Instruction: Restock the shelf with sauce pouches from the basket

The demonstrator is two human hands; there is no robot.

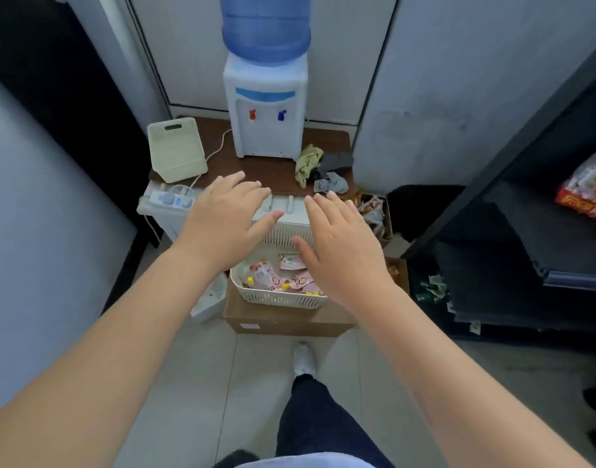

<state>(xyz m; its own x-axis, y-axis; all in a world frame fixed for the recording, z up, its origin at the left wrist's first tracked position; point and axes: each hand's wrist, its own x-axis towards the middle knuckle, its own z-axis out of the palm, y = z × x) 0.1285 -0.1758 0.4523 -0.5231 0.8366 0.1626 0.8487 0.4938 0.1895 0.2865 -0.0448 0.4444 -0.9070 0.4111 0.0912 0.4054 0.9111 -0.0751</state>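
Note:
A white slatted basket (278, 300) rests on a cardboard box (283, 320) on the floor ahead of me. Inside lie several pink sauce pouches (266, 276) with yellow caps. My left hand (224, 217) hovers above the basket's far left side, fingers spread and empty. My right hand (340, 246) hovers above its right side, also spread and empty, covering part of the pouches. The dark shelf (539, 211) stands at the right, with a red packet (586, 194) on one level.
A water dispenser (266, 119) stands on a brown table (279, 177) with a cream basket (176, 150), rags and a power strip (168, 199). More boxes of packets sit at the right of the basket. My foot (305, 359) is on the tiled floor.

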